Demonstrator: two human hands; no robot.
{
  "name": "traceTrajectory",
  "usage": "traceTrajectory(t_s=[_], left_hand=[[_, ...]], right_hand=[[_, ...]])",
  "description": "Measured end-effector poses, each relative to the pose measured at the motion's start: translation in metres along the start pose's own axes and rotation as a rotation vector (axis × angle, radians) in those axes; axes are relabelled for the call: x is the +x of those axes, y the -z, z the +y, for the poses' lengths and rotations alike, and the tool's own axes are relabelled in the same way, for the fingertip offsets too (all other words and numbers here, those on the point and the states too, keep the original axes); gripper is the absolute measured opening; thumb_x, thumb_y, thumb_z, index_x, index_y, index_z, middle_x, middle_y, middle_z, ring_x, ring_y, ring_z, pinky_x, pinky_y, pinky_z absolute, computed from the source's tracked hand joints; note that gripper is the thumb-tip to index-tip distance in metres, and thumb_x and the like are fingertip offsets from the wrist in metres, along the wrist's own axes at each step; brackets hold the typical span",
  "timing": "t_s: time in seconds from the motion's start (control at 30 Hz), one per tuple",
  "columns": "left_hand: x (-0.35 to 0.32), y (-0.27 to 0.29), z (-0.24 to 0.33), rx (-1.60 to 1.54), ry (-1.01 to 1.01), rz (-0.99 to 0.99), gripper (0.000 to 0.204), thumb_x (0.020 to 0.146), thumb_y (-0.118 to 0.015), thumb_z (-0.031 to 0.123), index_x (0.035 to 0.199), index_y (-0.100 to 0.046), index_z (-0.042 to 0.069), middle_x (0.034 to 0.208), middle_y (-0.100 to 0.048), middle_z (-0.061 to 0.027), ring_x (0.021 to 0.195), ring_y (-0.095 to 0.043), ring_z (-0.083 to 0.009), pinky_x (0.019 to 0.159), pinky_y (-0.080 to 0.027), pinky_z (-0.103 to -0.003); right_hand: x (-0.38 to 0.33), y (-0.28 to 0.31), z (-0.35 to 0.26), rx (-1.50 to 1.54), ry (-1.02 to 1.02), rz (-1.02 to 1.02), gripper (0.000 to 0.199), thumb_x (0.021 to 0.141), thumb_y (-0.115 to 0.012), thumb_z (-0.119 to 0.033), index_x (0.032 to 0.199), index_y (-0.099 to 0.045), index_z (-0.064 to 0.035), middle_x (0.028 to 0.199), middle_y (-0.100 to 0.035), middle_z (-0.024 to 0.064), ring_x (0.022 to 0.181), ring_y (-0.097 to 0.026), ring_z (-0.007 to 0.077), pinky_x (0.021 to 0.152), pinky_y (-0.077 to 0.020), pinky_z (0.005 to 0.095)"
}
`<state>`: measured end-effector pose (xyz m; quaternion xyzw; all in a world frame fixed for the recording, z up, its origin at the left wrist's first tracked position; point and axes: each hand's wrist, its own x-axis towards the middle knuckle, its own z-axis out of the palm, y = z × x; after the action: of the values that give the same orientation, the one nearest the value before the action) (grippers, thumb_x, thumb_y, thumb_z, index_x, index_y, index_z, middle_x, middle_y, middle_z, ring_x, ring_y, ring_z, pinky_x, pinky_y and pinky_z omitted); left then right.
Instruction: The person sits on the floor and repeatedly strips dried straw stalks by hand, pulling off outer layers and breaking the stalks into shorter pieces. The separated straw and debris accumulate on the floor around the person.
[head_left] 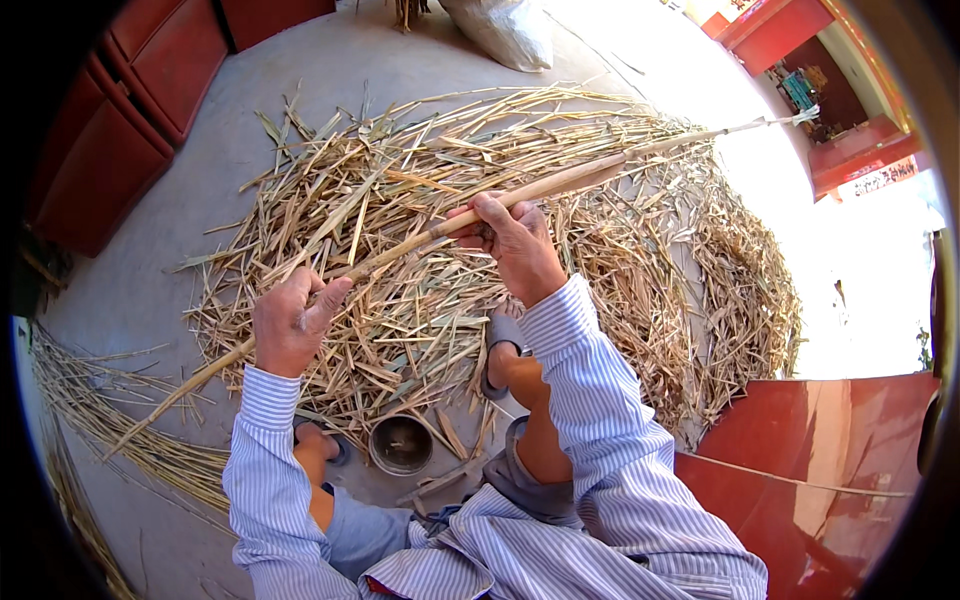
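A long dry reed stalk (pixel 410 243) slants across the view, its thin end low at the left and its leaf-sheathed end high at the right. My left hand (pixel 292 318) is closed around its lower part, thumb pointing up along it. Further up, my right hand (pixel 515 240) pinches the stalk between thumb and fingers, close to where a dry sheath widens. Below both hands lies a broad heap of straw-coloured stalks and leaf sheaths (pixel 400 330) on the floor.
Between my sandalled feet stands a round metal bowl (pixel 401 445). A bundle of bare stalks (pixel 150 425) lies at the left. Red seats (pixel 110 140) stand at the far left, a whitish sack (pixel 505 35) at the back, and a red glossy panel (pixel 810 480) at the lower right.
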<state>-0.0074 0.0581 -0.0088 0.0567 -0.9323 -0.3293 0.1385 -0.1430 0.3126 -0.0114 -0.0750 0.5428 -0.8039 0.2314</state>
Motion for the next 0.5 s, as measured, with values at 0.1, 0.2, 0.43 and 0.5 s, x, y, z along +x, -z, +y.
traceTrajectory(t_s=[0.1,0.2,0.43,0.5], left_hand=[[0.003,0.000,-0.013,-0.206,0.006,-0.158,0.059,0.089,-0.061,0.052,0.063,-0.051,0.000,0.054,-0.043,-0.0101,0.049,-0.042,-0.0173,0.049,-0.036,-0.033],[0.004,0.003,-0.015,-0.362,0.125,-0.275,0.062,0.090,-0.061,0.052,0.060,-0.049,0.000,0.054,-0.040,-0.0085,0.052,-0.038,-0.0133,0.049,-0.035,-0.032],[0.003,-0.002,-0.001,0.022,-0.054,0.065,0.056,0.088,-0.062,0.052,0.064,-0.055,0.002,0.053,-0.049,-0.0101,0.048,-0.049,-0.0236,0.047,-0.038,-0.036],[0.000,-0.005,0.001,0.100,-0.087,0.111,0.054,0.087,-0.062,0.053,0.065,-0.057,0.004,0.053,-0.052,-0.0111,0.049,-0.052,-0.0278,0.047,-0.039,-0.037]], right_hand=[[0.000,-0.003,-0.002,0.136,0.102,-0.097,0.023,0.097,-0.055,-0.018,0.110,-0.058,0.0001,0.101,-0.069,0.0162,0.093,-0.069,0.0233,0.076,-0.0595,0.0324],[-0.004,-0.007,-0.008,0.146,0.165,-0.096,0.022,0.098,-0.054,-0.017,0.113,-0.056,-0.0005,0.104,-0.068,0.0171,0.098,-0.068,0.0255,0.080,-0.0588,0.0352],[-0.007,-0.004,-0.001,0.019,0.208,0.073,0.027,0.096,-0.059,-0.024,0.111,-0.057,-0.0016,0.101,-0.069,0.0146,0.091,-0.068,0.0204,0.077,-0.0574,0.0295],[-0.008,-0.007,-0.001,0.009,0.174,0.158,0.029,0.096,-0.061,-0.026,0.109,-0.057,-0.0007,0.099,-0.069,0.0136,0.088,-0.069,0.0186,0.074,-0.0569,0.0274]])
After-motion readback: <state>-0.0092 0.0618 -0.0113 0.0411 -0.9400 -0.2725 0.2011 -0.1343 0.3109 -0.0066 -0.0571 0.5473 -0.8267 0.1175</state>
